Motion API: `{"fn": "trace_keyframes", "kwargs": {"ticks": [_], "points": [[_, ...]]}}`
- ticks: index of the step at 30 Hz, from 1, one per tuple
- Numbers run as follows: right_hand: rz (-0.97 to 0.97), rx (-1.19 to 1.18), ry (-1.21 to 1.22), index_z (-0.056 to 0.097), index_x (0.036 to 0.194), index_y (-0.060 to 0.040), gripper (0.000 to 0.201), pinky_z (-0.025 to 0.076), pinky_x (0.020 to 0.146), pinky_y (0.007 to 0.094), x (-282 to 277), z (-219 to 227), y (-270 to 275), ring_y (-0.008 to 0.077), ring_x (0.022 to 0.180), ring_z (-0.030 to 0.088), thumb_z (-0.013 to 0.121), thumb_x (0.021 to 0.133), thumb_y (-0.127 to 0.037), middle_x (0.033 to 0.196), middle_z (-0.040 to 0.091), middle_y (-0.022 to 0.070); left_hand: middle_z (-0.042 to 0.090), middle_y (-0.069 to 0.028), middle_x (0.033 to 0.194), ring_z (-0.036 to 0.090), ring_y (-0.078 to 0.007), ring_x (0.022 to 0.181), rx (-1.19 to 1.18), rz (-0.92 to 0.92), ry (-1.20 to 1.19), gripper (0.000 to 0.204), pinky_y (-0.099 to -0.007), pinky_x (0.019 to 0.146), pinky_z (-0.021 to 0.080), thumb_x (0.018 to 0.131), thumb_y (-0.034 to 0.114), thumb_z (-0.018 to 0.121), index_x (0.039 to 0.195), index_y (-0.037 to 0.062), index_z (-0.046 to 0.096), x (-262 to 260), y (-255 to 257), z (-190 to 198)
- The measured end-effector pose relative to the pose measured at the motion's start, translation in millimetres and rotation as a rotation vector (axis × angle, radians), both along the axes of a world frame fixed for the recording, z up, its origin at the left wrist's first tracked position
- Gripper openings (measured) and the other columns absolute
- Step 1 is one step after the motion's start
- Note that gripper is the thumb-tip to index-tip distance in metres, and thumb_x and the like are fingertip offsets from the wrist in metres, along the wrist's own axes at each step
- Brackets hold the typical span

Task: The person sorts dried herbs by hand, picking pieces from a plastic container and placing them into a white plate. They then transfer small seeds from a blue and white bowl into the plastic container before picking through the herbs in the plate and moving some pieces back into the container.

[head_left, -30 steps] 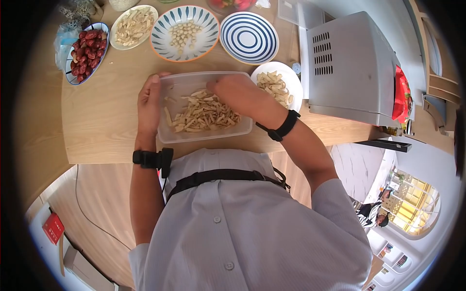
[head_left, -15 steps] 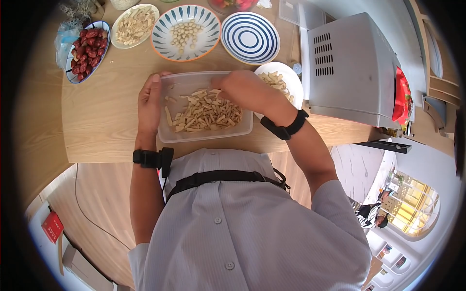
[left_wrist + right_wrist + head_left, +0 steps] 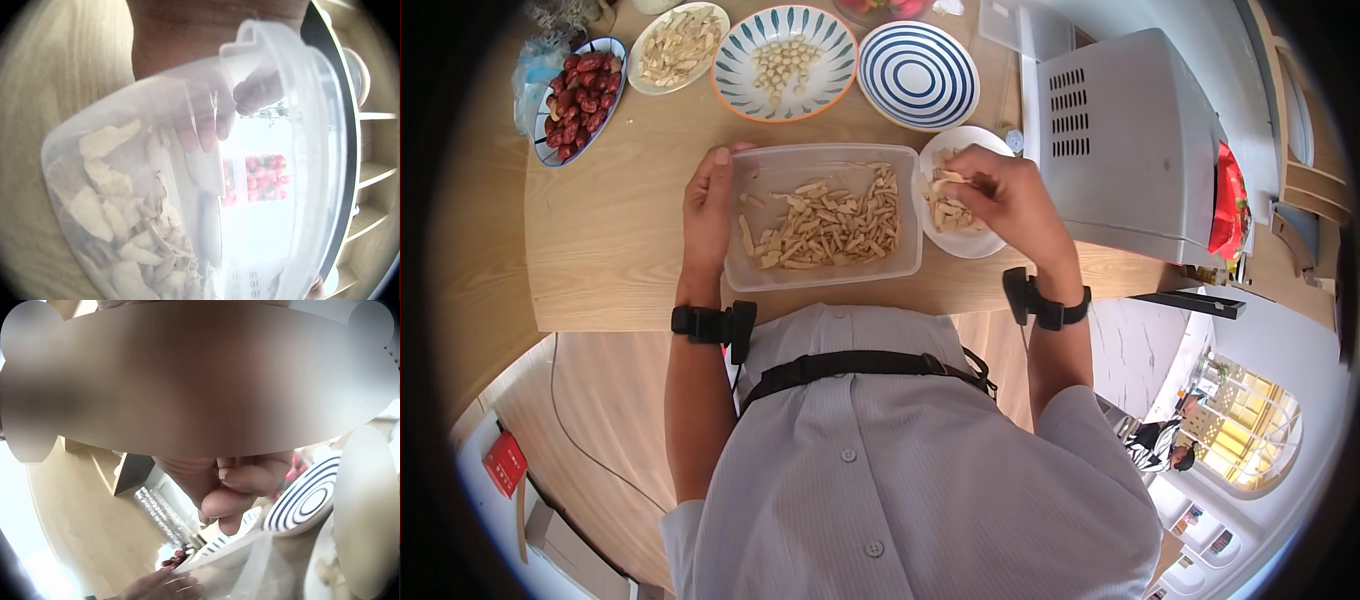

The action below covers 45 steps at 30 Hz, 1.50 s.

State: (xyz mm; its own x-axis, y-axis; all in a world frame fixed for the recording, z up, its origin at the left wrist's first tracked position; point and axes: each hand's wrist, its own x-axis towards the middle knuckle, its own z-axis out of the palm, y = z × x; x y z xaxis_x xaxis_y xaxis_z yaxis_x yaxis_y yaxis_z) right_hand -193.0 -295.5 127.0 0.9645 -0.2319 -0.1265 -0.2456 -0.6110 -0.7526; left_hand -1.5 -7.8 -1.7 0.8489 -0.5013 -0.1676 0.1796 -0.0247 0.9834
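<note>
A clear plastic box [image 3: 825, 285] holds many pale dried strips [image 3: 830, 225], also visible through its wall in the left wrist view. My left hand [image 3: 708, 215] grips the box's left side by the rim, with fingers [image 3: 203, 134] showing through the plastic. Over a small white plate [image 3: 972, 247] just right of the box, my right hand [image 3: 1010, 200] has its fingers bent and pinches a pale dried strip [image 3: 947, 179]. More strips lie on that plate beneath the hand. Curled fingers fill the middle of the right wrist view, partly blurred out.
Behind the box stand an oval dish of red dates [image 3: 583, 105], a plate of pale slices [image 3: 677, 48], a patterned plate of round pale pieces [image 3: 785, 65] and a blue-ringed plate [image 3: 918, 77]. A grey microwave-like appliance [image 3: 1125, 140] stands right. The table edge runs along my waist.
My right hand has left the inside of the box and moved right, over the white plate. The left hand stays on the box. The strips at the box's right side are now uncovered.
</note>
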Motion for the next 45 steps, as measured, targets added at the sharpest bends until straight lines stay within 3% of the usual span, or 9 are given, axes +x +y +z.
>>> {"fn": "trace_keyframes", "kwargs": {"ticks": [2, 6, 9, 12, 19, 22, 25, 31, 45], "points": [[-0.039, -0.096, 0.130, 0.068, 0.101, 0.0022, 0.015, 0.049, 0.062, 0.0283, -15, 2, -16, 0.0134, 0.063, 0.061, 0.077, 0.091, -0.004, 0.076, 0.066, 0.0090, 0.072, -0.0037, 0.111, 0.063, -0.0113, 0.103, -0.010, -0.003, 0.003, 0.041, -0.0283, 0.094, 0.050, 0.112, 0.035, 0.047, 0.123, 0.0023, 0.069, 1, -2, -2], [0.075, -0.345, 0.195, 0.070, 0.102, -0.0011, 0.016, 0.054, 0.074, 0.0418, -35, -25, -30, 0.0355, 0.078, 0.068, 0.074, 0.088, -0.007, 0.088, 0.072, 0.0184, 0.073, -0.0039, 0.111, 0.064, -0.0116, 0.103, -0.017, 0.000, 0.036, 0.041, -0.0284, 0.094, 0.051, 0.112, 0.035, 0.047, 0.124, 0.0019, 0.069, 1, -1, -2], [0.079, -0.414, 0.207, 0.070, 0.104, -0.0021, 0.016, 0.055, 0.076, 0.0449, -34, -21, -23, 0.0402, 0.086, 0.069, 0.072, 0.088, -0.006, 0.094, 0.072, 0.0195, 0.073, -0.0040, 0.111, 0.064, -0.0117, 0.102, -0.022, -0.002, 0.037, 0.041, -0.0284, 0.094, 0.051, 0.112, 0.035, 0.047, 0.124, 0.0016, 0.069, 0, -1, 0], [-0.004, -0.563, 0.081, 0.069, 0.105, -0.0016, 0.017, 0.056, 0.079, 0.0445, -21, -2, -9, 0.0398, 0.090, 0.069, 0.071, 0.088, -0.005, 0.098, 0.072, 0.0184, 0.073, -0.0042, 0.112, 0.065, -0.0119, 0.103, -0.020, 0.001, 0.024, 0.041, -0.0286, 0.094, 0.051, 0.112, 0.035, 0.047, 0.124, 0.0015, 0.069, 1, 0, -2], [0.447, -0.361, -0.266, 0.070, 0.108, -0.0018, 0.024, 0.057, 0.082, 0.0451, 49, -22, 64, 0.0372, 0.099, 0.068, 0.061, 0.086, 0.000, 0.103, 0.068, 0.0170, 0.073, -0.0052, 0.114, 0.065, -0.0128, 0.105, -0.024, -0.001, 0.057, 0.041, -0.0293, 0.096, 0.050, 0.113, 0.035, 0.047, 0.124, 0.0015, 0.069, 1, -1, 1], [0.619, -0.465, -0.039, 0.065, 0.122, 0.0003, 0.033, 0.056, 0.090, 0.0405, 72, -30, 78, 0.0336, 0.114, 0.065, 0.054, 0.091, -0.001, 0.120, 0.067, 0.0165, 0.073, -0.0048, 0.113, 0.065, -0.0126, 0.104, -0.050, -0.003, 0.068, 0.041, -0.0293, 0.095, 0.051, 0.112, 0.035, 0.048, 0.124, 0.0019, 0.069, 0, -1, 1], [0.662, -0.541, -0.306, 0.068, 0.113, -0.0007, 0.027, 0.057, 0.082, 0.0424, 65, -33, 62, 0.0346, 0.103, 0.069, 0.060, 0.087, -0.003, 0.107, 0.069, 0.0164, 0.071, -0.0019, 0.108, 0.062, -0.0101, 0.101, -0.021, 0.009, 0.056, 0.043, -0.0279, 0.093, 0.049, 0.112, 0.039, 0.049, 0.119, 0.0027, 0.071, -1, -1, 4], [0.679, -0.735, -0.048, 0.070, 0.090, -0.0027, 0.012, 0.058, 0.066, 0.0438, 69, -62, 52, 0.0347, 0.080, 0.073, 0.069, 0.079, -0.005, 0.080, 0.070, 0.0146, 0.072, -0.0038, 0.110, 0.064, -0.0119, 0.102, -0.001, 0.016, 0.057, 0.043, -0.0288, 0.094, 0.050, 0.112, 0.037, 0.047, 0.121, 0.0020, 0.070, -3, -3, 7], [0.667, -0.714, 0.005, 0.066, 0.096, -0.0015, 0.014, 0.056, 0.062, 0.0417, 70, -72, 42, 0.0323, 0.078, 0.072, 0.066, 0.082, -0.004, 0.081, 0.068, 0.0138, 0.072, -0.0034, 0.111, 0.063, -0.0114, 0.102, -0.005, -0.011, 0.010, 0.042, -0.0285, 0.094, 0.050, 0.113, 0.036, 0.047, 0.122, 0.0022, 0.070, -1, -2, 4]]}}
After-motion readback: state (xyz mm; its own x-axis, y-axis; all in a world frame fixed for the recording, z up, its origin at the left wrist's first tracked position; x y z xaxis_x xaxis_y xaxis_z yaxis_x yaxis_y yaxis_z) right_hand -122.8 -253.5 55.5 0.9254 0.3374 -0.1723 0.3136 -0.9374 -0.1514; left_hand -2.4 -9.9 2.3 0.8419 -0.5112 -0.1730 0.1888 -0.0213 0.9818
